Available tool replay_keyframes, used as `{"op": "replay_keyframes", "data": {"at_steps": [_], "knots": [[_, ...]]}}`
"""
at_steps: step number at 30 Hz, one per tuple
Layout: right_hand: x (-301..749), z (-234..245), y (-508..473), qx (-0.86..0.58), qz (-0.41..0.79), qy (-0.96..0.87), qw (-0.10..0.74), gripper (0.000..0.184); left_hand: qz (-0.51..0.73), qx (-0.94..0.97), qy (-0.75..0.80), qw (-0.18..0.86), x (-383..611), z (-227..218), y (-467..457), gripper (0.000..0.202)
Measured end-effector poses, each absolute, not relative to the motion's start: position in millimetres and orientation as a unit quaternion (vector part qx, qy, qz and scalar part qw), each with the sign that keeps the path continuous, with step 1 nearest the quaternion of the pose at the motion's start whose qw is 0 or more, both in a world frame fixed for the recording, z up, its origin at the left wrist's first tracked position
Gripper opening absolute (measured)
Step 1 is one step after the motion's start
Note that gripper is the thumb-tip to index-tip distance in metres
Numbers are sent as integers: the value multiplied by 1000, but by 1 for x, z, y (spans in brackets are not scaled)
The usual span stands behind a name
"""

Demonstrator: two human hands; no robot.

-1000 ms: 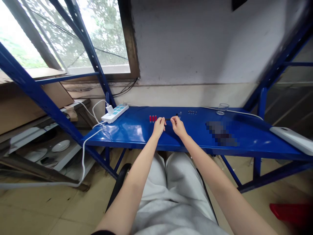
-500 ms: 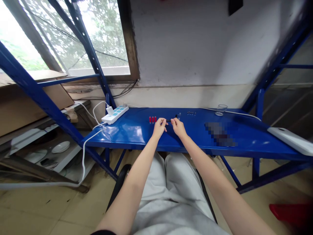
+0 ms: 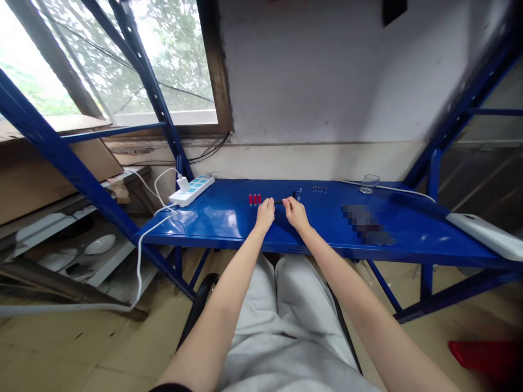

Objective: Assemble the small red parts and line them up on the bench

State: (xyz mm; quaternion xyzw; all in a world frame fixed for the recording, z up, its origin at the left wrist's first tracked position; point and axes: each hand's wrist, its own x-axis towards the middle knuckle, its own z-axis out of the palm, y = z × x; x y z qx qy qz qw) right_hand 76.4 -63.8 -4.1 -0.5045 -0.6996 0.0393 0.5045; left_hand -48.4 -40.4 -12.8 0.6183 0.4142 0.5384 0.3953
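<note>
Between my two hands runs a thin black stick-like piece (image 3: 278,202), too small to name more exactly. Its left end is pinched in my left hand (image 3: 265,214), its right end in my right hand (image 3: 296,212); both hands are closed above the blue table (image 3: 220,218). Just left of my left hand, several small red cylinders with clear ends (image 3: 255,199) stand in a row. Beyond my right hand's fingertips lies a small black piece (image 3: 294,194), with tiny clear pieces (image 3: 300,190) beside it. Several tiny metallic parts (image 3: 319,189) form a row farther right.
A white power strip (image 3: 192,190) with a plugged-in cable occupies the table's left end. A clear glass (image 3: 369,184) stands at the back right. Nearer me is a pixelated dark object (image 3: 368,224); a white flat object (image 3: 486,234) sits at the right end.
My left hand has turned slightly, its fingers closing more upright on the black piece. More of the piece shows between my hands. Things on the table stay where they were.
</note>
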Motion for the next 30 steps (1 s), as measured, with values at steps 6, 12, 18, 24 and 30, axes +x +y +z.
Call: {"op": "replay_keyframes", "data": {"at_steps": [6, 12, 18, 24, 30], "knots": [[77, -8, -61, -503, 39, -705, 498, 35, 539, 582, 418, 443, -48, -11, -38, 39], [78, -8, -60, -509, 43, -706, 491, 34, 543, 575, 408, 457, -49, -12, -37, 44], [81, -16, -52, -492, 108, -696, 511, 28, 560, 594, 387, 429, -50, -12, -35, 25], [82, -16, -53, -528, 115, -667, 513, 35, 555, 609, 362, 437, -50, -12, -34, 14], [83, -12, -55, -557, 57, -677, 478, 41, 538, 617, 360, 447, -49, -8, -38, 16]]}}
